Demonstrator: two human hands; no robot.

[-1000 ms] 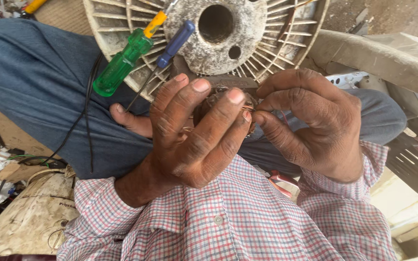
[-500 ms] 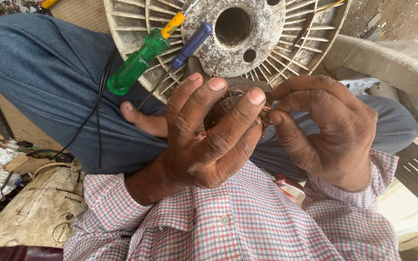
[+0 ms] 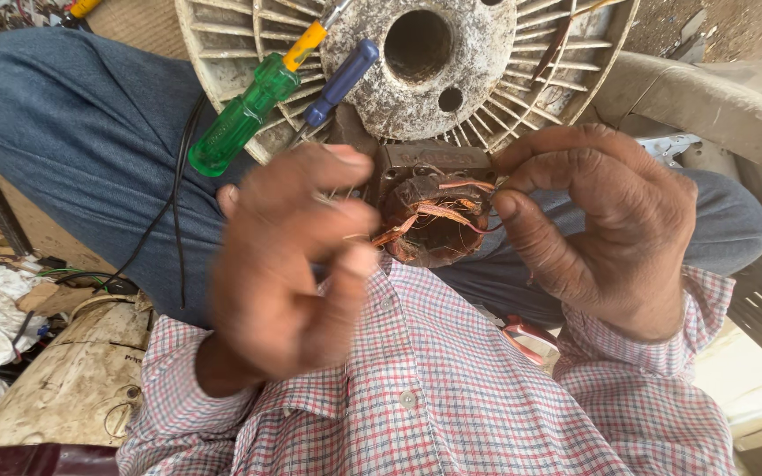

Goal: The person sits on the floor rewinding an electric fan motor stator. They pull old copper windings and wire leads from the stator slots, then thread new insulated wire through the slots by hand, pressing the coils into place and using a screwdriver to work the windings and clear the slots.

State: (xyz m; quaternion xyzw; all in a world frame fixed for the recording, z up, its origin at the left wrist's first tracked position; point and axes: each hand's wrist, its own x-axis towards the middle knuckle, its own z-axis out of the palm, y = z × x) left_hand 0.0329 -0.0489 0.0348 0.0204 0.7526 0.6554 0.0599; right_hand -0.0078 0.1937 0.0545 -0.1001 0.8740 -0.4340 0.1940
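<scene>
- Fan housing (image 3: 249, 35): a pale, grimy slotted disc with a central hole, lying on the person's lap at 12 o'clock. It looks rigid and fairly heavy, best lifted by its rim.
- Left hand (image 3: 288, 273): at 9 o'clock of the motor, motion-blurred, fingers curled with thumb and forefinger pressed together. Whether a wire lies between them cannot be told.
- Right hand (image 3: 606, 225): at 3 o'clock of the motor, thumb and forefinger pinching a thin copper strand (image 3: 474, 187).
- Motor winding (image 3: 434, 220): a dark, round coil at centre, between both hands and touching the housing's near edge. It is probably dense and stiff, while its loose copper wires appear thin, springy and easily snapped. They are best held near their roots.
- Green screwdriver (image 3: 240, 119): resting on the housing at 10 o'clock, apart from both hands.
- Blue screwdriver (image 3: 341, 81): just beside the green one, its handle smooth and likely to roll.
</scene>
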